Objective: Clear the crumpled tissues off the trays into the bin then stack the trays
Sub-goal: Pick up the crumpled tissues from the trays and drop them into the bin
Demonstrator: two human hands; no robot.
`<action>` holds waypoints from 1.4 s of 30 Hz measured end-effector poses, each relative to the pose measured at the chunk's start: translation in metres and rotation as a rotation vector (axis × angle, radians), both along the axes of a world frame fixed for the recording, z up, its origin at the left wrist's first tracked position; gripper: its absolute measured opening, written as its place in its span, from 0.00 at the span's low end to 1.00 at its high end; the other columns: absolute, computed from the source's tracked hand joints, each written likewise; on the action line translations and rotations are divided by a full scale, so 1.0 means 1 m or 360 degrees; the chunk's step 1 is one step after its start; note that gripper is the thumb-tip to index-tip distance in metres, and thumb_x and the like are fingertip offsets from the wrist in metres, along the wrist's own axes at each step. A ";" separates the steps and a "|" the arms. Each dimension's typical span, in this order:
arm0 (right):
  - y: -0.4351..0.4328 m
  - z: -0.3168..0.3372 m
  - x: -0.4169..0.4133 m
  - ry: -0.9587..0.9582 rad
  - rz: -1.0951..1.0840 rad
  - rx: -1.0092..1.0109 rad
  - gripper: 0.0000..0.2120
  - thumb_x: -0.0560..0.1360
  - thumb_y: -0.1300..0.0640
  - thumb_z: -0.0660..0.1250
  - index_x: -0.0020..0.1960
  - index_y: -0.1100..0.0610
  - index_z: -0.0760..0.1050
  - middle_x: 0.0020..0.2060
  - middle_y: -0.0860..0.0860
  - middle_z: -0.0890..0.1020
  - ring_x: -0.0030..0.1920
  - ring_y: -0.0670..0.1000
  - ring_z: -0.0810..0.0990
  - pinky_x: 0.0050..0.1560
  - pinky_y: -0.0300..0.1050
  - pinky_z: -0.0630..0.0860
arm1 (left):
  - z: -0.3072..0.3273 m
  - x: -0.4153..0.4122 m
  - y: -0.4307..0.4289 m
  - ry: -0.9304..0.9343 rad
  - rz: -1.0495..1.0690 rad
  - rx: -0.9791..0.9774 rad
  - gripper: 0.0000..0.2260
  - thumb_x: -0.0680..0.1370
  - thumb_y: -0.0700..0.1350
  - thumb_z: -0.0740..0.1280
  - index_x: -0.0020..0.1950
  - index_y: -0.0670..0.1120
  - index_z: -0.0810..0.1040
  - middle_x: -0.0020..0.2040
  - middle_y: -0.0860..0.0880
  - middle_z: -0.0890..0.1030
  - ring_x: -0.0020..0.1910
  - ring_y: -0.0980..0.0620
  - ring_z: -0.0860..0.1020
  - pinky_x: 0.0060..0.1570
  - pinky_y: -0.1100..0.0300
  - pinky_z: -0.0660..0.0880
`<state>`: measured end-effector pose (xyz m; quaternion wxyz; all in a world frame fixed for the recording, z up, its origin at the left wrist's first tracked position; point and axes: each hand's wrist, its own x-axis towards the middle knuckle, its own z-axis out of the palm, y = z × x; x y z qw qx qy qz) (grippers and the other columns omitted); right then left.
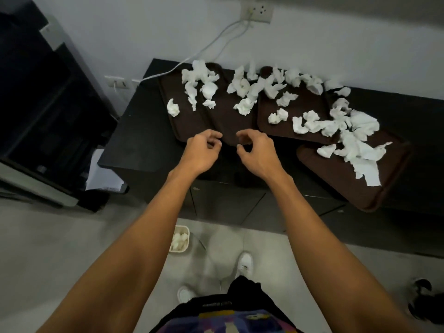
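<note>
The left grip (200, 152) and right grip (257, 152) hovered side by side, fingers loosely curled and holding nothing, over the near edge of the leftmost brown tray (221, 122) on the black worktop (139, 140). White crumpled tissues (209, 88) lay beyond them on that tray and across the neighbouring trays (336, 186) to their right. The small bin (181, 227), with tissues inside, stood on the floor below the left grip.

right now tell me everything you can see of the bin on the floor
The bin is small, cream, plastic-looking, with rounded corners and an open top. It stands upright on the pale floor before the dark cabinet. Crumpled tissues lie inside. The left forearm hides part of it.
</note>
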<state>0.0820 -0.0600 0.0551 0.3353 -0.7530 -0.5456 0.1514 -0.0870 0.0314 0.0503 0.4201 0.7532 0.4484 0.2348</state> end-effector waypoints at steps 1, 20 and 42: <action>-0.001 0.002 0.012 -0.0001 -0.0022 0.0008 0.17 0.76 0.55 0.70 0.65 0.53 0.79 0.55 0.48 0.83 0.59 0.48 0.79 0.62 0.44 0.76 | 0.002 0.013 0.002 0.0001 -0.0013 0.0008 0.10 0.81 0.45 0.68 0.62 0.50 0.81 0.48 0.58 0.83 0.45 0.61 0.81 0.47 0.68 0.77; 0.032 -0.033 0.229 -0.0031 -0.0283 -0.0141 0.20 0.76 0.59 0.71 0.67 0.55 0.77 0.59 0.52 0.81 0.61 0.53 0.77 0.61 0.48 0.77 | -0.009 0.210 0.025 -0.0016 -0.0035 -0.0029 0.10 0.80 0.44 0.69 0.60 0.51 0.82 0.47 0.56 0.83 0.46 0.58 0.81 0.46 0.69 0.77; 0.038 -0.059 0.258 -0.0097 -0.0234 -0.0062 0.12 0.77 0.65 0.69 0.59 0.59 0.83 0.55 0.54 0.82 0.58 0.52 0.79 0.50 0.27 0.66 | -0.045 0.270 0.065 0.0379 -0.0022 0.0138 0.15 0.76 0.46 0.74 0.63 0.49 0.81 0.60 0.49 0.78 0.55 0.51 0.79 0.59 0.52 0.79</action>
